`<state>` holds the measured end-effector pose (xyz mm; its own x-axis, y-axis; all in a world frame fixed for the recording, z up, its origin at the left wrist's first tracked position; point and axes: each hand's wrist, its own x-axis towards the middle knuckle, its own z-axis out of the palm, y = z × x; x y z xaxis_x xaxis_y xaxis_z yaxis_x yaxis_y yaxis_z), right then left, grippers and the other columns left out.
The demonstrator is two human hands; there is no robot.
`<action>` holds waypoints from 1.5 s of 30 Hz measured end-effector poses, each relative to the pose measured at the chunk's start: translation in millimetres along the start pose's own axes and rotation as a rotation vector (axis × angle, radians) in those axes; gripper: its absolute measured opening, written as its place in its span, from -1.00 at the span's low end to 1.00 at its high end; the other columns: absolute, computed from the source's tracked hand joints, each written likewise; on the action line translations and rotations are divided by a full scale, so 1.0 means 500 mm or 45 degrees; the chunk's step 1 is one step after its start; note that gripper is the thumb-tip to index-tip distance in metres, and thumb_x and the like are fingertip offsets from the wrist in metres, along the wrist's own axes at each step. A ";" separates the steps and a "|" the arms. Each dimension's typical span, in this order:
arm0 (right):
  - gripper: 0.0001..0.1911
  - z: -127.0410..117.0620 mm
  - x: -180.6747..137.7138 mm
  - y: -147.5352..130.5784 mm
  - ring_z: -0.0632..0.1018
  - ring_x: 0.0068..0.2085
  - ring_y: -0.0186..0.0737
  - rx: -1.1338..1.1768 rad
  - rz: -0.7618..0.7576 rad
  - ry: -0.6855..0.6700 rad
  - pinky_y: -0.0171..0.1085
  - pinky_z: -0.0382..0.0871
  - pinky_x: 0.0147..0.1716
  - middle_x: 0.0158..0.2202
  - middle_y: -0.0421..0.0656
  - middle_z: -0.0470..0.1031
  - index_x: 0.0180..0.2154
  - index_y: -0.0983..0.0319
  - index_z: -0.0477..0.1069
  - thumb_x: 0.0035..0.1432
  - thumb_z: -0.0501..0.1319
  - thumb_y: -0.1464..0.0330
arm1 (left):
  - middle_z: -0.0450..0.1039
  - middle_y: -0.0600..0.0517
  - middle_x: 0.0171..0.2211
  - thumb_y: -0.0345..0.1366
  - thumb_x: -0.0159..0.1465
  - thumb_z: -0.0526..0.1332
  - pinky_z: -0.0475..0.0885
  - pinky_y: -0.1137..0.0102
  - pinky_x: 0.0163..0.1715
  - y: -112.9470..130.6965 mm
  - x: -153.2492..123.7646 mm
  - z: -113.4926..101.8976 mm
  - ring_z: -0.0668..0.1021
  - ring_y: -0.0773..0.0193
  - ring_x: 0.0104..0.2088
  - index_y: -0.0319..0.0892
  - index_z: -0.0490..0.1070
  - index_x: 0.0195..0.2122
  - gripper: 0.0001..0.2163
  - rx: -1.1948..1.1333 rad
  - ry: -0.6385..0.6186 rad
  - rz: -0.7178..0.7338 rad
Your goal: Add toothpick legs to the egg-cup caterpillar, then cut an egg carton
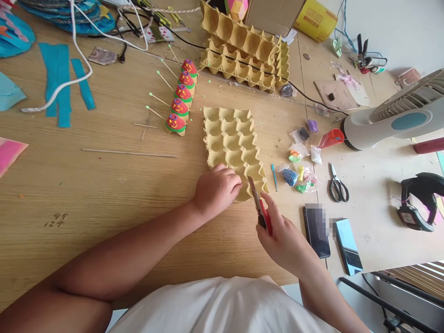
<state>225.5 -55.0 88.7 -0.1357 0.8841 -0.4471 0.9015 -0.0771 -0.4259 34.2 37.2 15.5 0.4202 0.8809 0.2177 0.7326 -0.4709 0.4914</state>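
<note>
A pale yellow egg carton (229,134) with rows of cups lies on the wooden table before me. My left hand (217,189) is closed over its near left part, with the fingers curled and their tips partly hidden. In my right hand (282,236) is a red utility knife (262,210), its blade out and pointing away from me. The blade overlaps the carton's near right cups; whether it touches them I cannot tell. Left of the carton stands a row of painted egg-cup caterpillars (175,123) with red, smiling fronts and green-tipped sticks.
More egg cartons (239,46) are stacked at the back. To the right are bags of coloured clay (288,175), scissors (338,185), two phones (348,245) and a white fan (391,111). A thin stick (130,152) and blue strips (63,85) lie left.
</note>
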 end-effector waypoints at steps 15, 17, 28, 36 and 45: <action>-0.59 0.053 -0.032 0.028 0.66 -0.26 -0.09 -0.015 -0.038 0.215 -0.22 0.44 -0.36 -0.16 -0.11 0.65 0.24 0.22 0.18 0.43 -0.04 0.29 | 0.56 0.07 -0.38 -0.32 0.31 0.27 0.20 0.31 -0.43 0.001 0.002 -0.002 0.48 0.18 -0.25 -0.09 0.55 -0.41 -0.86 0.012 -0.006 -0.014; -0.61 0.045 -0.032 0.019 0.65 -0.31 -0.09 -0.026 -0.011 0.201 -0.22 0.40 -0.40 -0.20 -0.13 0.64 0.21 0.22 0.21 0.43 -0.03 0.28 | 0.56 0.06 -0.38 -0.32 0.31 0.27 0.20 0.32 -0.43 0.001 0.002 -0.002 0.48 0.17 -0.25 -0.09 0.54 -0.41 -0.86 0.010 -0.007 -0.013; -0.34 0.049 -0.022 -0.009 0.63 -0.25 -0.11 -0.146 -0.096 0.138 -0.22 0.42 -0.33 -0.08 -0.06 0.60 0.45 0.21 -0.19 0.39 -0.09 0.38 | 0.55 0.04 -0.39 -0.29 0.35 0.23 0.18 0.30 -0.44 0.002 0.001 -0.002 0.47 0.16 -0.24 -0.08 0.54 -0.39 -0.83 0.008 -0.011 -0.014; -0.29 0.042 -0.002 -0.031 0.53 -0.50 -0.17 -0.361 -0.010 0.112 -0.26 0.14 -0.55 -0.46 -0.24 0.58 0.46 0.28 -0.24 0.38 -0.07 0.38 | 0.53 0.01 -0.39 -0.28 0.36 0.22 0.20 0.31 -0.43 0.000 0.000 -0.002 0.46 0.15 -0.25 -0.10 0.55 -0.38 -0.82 -0.008 -0.031 -0.017; -0.24 0.051 0.009 -0.028 0.52 -0.49 -0.22 -0.407 -0.029 0.170 -0.27 0.15 -0.54 -0.39 -0.21 0.60 0.47 0.29 -0.32 0.33 -0.08 0.41 | 0.55 0.01 -0.36 -0.29 0.35 0.24 0.22 0.32 -0.41 0.000 0.000 -0.003 0.47 0.16 -0.24 -0.10 0.55 -0.37 -0.84 -0.014 -0.028 -0.010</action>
<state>201.6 -61.8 72.8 -0.1215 0.9381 -0.3245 0.9848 0.0731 -0.1573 33.3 37.3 16.9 0.4263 0.8832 0.1956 0.7300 -0.4636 0.5022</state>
